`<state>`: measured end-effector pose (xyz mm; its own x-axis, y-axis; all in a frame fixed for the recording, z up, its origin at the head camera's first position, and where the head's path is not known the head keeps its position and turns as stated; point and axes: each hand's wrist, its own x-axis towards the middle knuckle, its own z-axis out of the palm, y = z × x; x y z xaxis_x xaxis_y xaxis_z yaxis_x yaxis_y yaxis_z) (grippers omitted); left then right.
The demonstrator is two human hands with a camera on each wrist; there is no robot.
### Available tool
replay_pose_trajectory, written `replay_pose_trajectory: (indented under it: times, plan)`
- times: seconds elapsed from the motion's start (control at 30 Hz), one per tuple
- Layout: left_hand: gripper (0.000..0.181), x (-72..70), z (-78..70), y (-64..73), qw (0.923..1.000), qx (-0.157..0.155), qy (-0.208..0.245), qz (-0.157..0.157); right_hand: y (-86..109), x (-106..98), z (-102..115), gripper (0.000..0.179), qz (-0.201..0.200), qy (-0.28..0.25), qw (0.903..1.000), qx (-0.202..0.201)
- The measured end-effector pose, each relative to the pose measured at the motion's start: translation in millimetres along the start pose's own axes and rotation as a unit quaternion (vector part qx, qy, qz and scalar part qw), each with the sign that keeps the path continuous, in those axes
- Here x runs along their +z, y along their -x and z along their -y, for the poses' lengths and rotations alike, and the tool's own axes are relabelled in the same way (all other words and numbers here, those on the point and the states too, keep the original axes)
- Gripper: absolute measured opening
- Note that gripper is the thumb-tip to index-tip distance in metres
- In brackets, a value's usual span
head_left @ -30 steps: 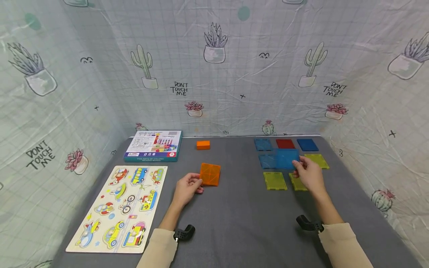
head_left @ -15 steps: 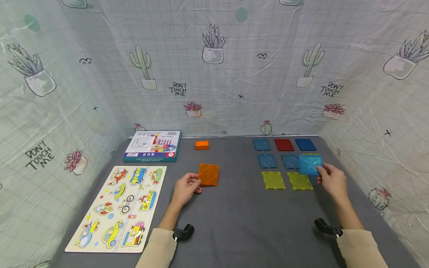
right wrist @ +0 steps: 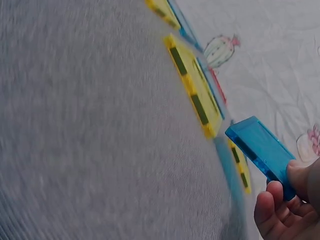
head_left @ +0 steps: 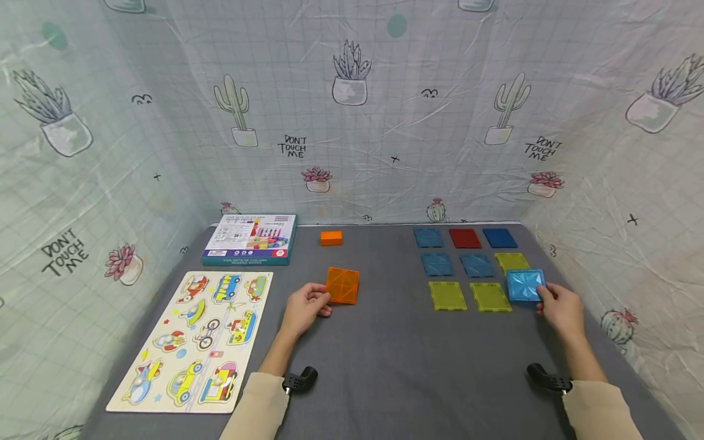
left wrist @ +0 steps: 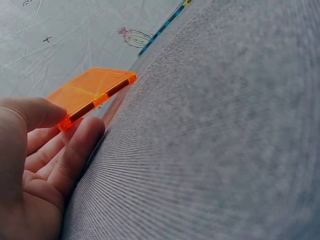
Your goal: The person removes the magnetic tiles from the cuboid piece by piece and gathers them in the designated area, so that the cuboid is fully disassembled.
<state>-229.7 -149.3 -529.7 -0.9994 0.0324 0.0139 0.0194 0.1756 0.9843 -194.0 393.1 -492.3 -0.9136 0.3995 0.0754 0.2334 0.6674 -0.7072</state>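
Note:
My left hand (head_left: 305,309) pinches a translucent orange square tile (head_left: 343,285) by its near left corner; in the left wrist view the thumb lies on top of the orange tile (left wrist: 92,87). On the right, my right hand (head_left: 563,311) pinches a translucent light-blue square tile (head_left: 525,285) at its right edge. That blue tile (right wrist: 265,150) is tilted above the cloth in the right wrist view. Just left of it lies a yellow tile (head_left: 491,297), and behind it another yellow tile (head_left: 511,261) is partly covered.
More flat tiles form rows: a yellow tile (head_left: 448,296), blue tiles (head_left: 437,264), a red tile (head_left: 465,238) and a dark blue tile (head_left: 500,238). An orange block (head_left: 331,238) sits at the back. A wooden vehicle puzzle board (head_left: 187,342) and a box (head_left: 250,240) stand left.
My right hand has carried the blue tile rightward and toward me, from over the blue row to beside the front yellow tiles. The left hand has stayed in place with the orange tile.

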Motion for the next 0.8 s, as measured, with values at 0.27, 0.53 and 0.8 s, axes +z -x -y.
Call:
replay_pose_trajectory:
  times: [0.27, 0.53, 0.8]
  plan:
    - [0.023, 6.2, -4.9, 4.9, 0.9997, -0.020, 0.012, 0.005, -3.4, -4.6, -14.6, 0.048, 0.008, 0.011, 0.9998, 0.012]
    - [0.027, 33.2, -14.3, 20.5, 0.9971, -0.030, 0.041, 0.057, -4.2, -5.0, -22.2, 0.052, 0.007, 0.042, 0.9984, 0.037]
    - [0.033, 65.9, -23.7, 35.9, 0.9904, -0.047, 0.082, 0.101, -2.9, -3.9, -21.2, 0.052, 0.003, 0.107, 0.9941, 0.017]
